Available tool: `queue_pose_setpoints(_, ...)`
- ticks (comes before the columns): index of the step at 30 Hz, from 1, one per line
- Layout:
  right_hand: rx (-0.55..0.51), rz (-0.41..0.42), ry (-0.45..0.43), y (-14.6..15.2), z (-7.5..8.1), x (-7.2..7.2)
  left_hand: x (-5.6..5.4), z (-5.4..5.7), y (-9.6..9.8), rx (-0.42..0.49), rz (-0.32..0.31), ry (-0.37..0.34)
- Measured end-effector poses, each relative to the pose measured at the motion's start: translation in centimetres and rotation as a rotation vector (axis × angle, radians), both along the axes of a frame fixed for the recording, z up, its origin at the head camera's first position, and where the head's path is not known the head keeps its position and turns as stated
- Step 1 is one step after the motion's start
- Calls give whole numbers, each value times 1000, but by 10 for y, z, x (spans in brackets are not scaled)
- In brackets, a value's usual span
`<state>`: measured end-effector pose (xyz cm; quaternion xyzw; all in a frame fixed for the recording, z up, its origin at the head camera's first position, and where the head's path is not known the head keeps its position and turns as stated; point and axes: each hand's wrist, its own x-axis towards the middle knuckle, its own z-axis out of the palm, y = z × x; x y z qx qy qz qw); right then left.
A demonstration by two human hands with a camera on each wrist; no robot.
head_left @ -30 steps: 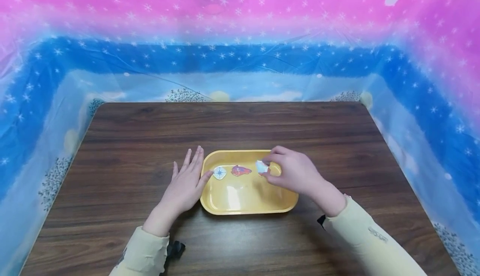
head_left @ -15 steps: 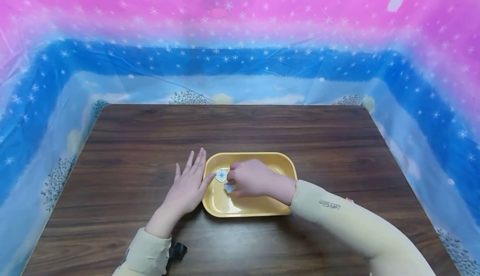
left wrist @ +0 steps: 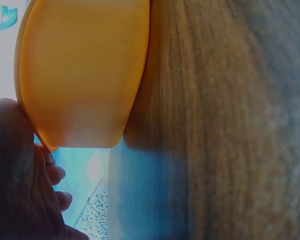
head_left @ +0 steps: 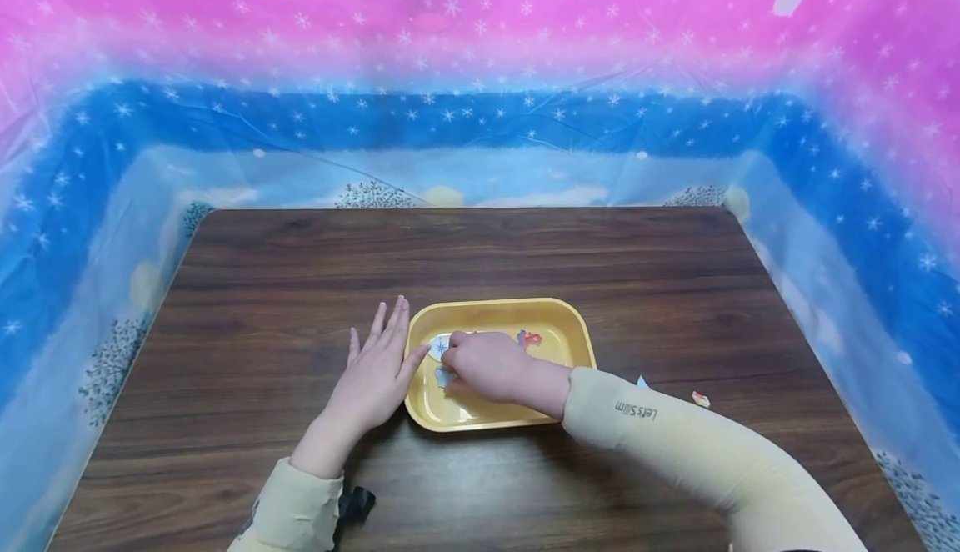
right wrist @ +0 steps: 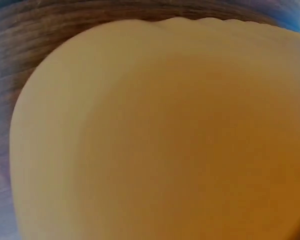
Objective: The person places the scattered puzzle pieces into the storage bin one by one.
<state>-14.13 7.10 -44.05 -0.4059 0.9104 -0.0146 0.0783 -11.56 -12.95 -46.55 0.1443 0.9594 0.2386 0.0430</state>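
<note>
A shallow yellow tray (head_left: 517, 312) lies on the table in the head view. My left hand (head_left: 371, 381) rests at its left end, fingers straight and thumb over the rim; the left wrist view shows the tray's outer wall (left wrist: 85, 75) beside that hand. My right hand (head_left: 491, 368) is inside the tray, fingers curled, pinching a small pale-blue flat piece (head_left: 442, 378) near the left side. Just behind that piece lies a round white piece with a blue compass star (head_left: 438, 348), partly covered by the fingers. A red-and-blue piece (head_left: 529, 338) shows farther right. The right hand hides the tray's middle.
Beyond my right forearm, a small red-and-yellow piece (head_left: 700, 399) and the tip of a pale one (head_left: 642, 383) lie on the dark wooden table (head_left: 300, 260). A cream sleeve (right wrist: 160, 130) fills the right wrist view. A patterned cloth (head_left: 465, 122) surrounds the table.
My right hand has carried the pale-blue piece from the tray's right side leftward, to just in front of the compass piece. The left hand has stayed at the rim.
</note>
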Motion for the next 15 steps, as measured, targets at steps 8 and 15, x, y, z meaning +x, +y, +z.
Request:
queue_pose_setpoints(8, -174, -76, 12, 15, 16, 8, 1, -1, 0, 0, -5, 2)
queue_pose_setpoints(15, -342, -208, 87, 63, 37, 24, -1, 1, 0, 0, 7, -1)
